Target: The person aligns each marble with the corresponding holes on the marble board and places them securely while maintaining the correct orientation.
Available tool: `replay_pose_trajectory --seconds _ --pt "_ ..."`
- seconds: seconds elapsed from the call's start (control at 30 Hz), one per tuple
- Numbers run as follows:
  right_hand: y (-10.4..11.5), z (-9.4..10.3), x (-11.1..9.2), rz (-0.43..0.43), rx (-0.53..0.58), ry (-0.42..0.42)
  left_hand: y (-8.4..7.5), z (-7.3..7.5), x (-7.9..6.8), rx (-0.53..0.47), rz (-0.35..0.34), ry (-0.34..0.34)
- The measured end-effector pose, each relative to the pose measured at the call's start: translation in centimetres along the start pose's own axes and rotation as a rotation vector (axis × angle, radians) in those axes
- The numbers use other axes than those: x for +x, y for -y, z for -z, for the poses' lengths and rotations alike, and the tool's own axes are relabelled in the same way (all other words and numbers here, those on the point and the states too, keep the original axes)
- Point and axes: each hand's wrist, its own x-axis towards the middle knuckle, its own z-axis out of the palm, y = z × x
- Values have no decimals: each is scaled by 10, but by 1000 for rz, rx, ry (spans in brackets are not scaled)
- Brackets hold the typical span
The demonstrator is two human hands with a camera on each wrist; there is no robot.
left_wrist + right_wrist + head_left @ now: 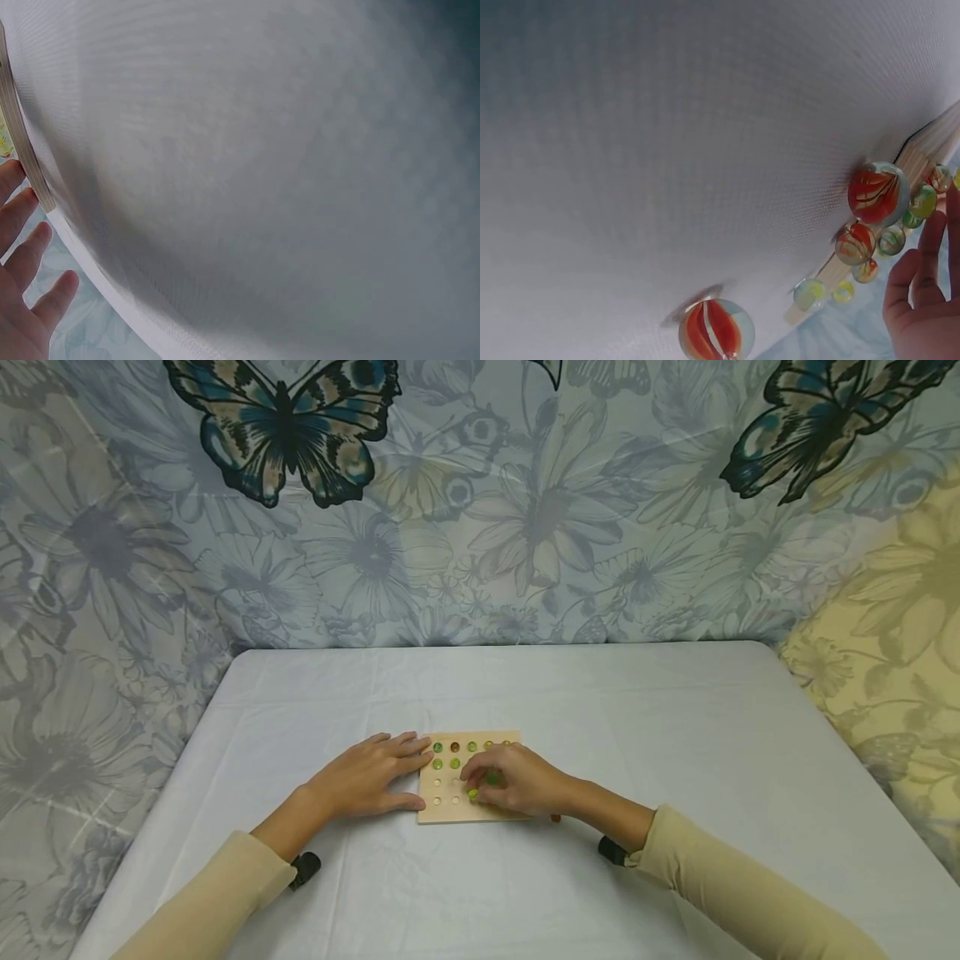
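Pale wood makes up the board point(442, 813), which lies on a white cloth point(465, 893). At the board's left edge, the left hand point(367, 779) has its fingers spread wide and touches the wood. Over the board's right part, the right hand point(519, 778) has bent fingers, with a yellow-green marble point(473, 795) by its thumb; I cannot tell if it pinches it. Green marbles point(455, 763) and a brown marble point(455, 747) sit in holes near the board's back. One red-striped marble point(878, 193) is close beside the board.
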Motion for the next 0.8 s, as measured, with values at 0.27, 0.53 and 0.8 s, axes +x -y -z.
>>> replay_pose_trajectory --seconds 0.27,0.53,0.8 --pt "-1 -2 0 6 -58 6 1 -1 0 3 -3 1" --pt "-1 1 -1 -6 -73 -3 1 -1 0 13 -7 -3" --pt "-4 18 -11 -28 1 -78 1 -1 0 3 6 3"
